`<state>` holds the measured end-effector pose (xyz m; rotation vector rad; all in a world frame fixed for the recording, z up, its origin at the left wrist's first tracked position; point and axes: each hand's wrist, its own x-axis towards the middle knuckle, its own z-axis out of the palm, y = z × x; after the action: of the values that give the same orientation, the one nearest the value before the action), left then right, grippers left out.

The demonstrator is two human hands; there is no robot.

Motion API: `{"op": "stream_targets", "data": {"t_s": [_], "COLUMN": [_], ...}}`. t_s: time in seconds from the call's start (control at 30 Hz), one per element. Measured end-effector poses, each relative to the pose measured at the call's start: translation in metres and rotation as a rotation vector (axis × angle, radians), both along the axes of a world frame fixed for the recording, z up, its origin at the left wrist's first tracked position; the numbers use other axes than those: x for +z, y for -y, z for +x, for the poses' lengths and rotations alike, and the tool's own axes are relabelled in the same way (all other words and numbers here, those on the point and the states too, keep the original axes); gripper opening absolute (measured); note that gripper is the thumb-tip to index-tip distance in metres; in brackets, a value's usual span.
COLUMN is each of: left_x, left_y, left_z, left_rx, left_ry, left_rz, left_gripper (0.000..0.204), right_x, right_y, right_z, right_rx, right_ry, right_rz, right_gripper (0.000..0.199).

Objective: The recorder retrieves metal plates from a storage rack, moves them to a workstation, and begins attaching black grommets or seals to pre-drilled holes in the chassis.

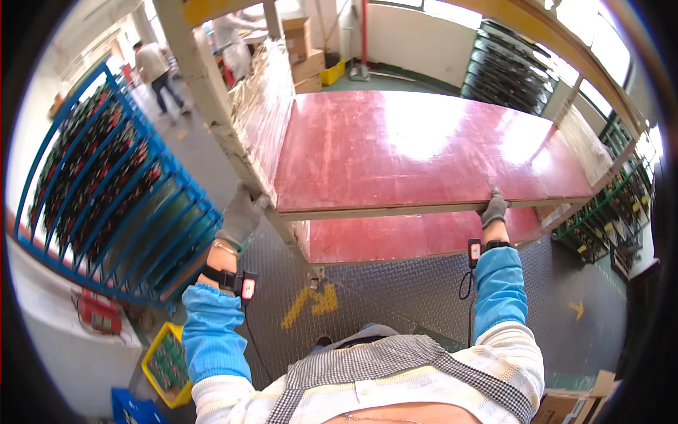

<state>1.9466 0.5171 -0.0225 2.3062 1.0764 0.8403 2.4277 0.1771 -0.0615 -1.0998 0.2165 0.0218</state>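
The left hand (239, 218) is gloved and partly hidden behind the corner of the upper red board (417, 152), so its grip cannot be told. Only the fingers of the right hand (494, 208) are seen over the board's front edge; the palm is covered. The lower red board (395, 237) is mostly hidden under the upper one. The blue rack (120, 191) is cut off at the left rim, its contents too blurred to identify. The yellow crate (161, 360) is partly covered by the left sleeve. The cardboard box (572, 404) is cut off at the bottom edge.
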Motion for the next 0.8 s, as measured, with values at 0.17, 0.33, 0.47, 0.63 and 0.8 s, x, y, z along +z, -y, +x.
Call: {"op": "stream_targets", "data": {"t_s": [0.17,0.33,0.47,0.63,0.8], "left_x": [-0.011,-0.013,0.016,0.018,0.034], "left_y": [-0.085,-0.140,-0.145,-0.168,-0.178], "left_z": [0.080,0.161,0.258,0.335,0.458], "left_rx": [-0.272,-0.386,-0.166,-0.206,-0.114], "left_ry": [0.106,0.194,-0.018,0.058,-0.055], "left_rz": [-0.081,-0.043,0.005,-0.077,-0.027], "left_gripper": [0.044,0.043,0.037,0.032,0.036], "right_x": [-0.035,-0.009,-0.033,-0.036,-0.025], "right_y": [-0.010,-0.058,-0.044,-0.078,-0.077], "right_z": [0.114,0.144,0.241,0.310,0.407], "right_rx": [-0.025,-0.143,-0.243,-0.288,-0.236], "right_ry": [-0.018,0.001,0.077,0.038,-0.065], "right_rz": [-0.113,-0.159,-0.084,-0.063,0.020], "right_gripper": [0.085,0.094,0.094,0.084,0.067]}}
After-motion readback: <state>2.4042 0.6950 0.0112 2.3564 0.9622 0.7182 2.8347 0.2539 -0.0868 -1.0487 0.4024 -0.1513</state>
